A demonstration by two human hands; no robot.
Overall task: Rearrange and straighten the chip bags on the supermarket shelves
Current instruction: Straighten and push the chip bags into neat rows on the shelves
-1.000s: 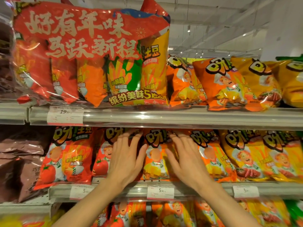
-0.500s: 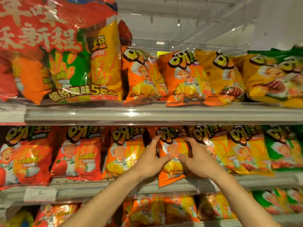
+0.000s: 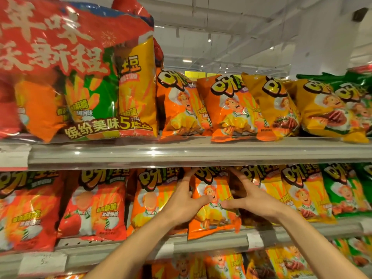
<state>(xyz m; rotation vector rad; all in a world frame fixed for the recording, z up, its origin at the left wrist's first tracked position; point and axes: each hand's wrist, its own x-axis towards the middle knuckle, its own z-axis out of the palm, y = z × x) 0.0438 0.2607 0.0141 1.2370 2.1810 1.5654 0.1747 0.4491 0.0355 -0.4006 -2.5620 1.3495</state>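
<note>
Head view: the orange chip bag (image 3: 213,200) stands on the middle shelf (image 3: 201,241), its bottom edge overhanging the shelf lip. The left hand (image 3: 182,205) forms a grip on the bag's left edge, thumb across the front, fingers behind. The right hand (image 3: 254,200) forms a grip on the right edge, thumb on the front. The bag lies between both grips, beside red bags (image 3: 96,204) and yellow bags (image 3: 302,194).

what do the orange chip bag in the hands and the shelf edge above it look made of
Orange chip bag: thin glossy plastic film, likely; it crinkles and throws bright glare. Shelf edge: looks like grey painted metal behind a clear plastic strip, judging by the smooth highlights; uncertain.
</note>
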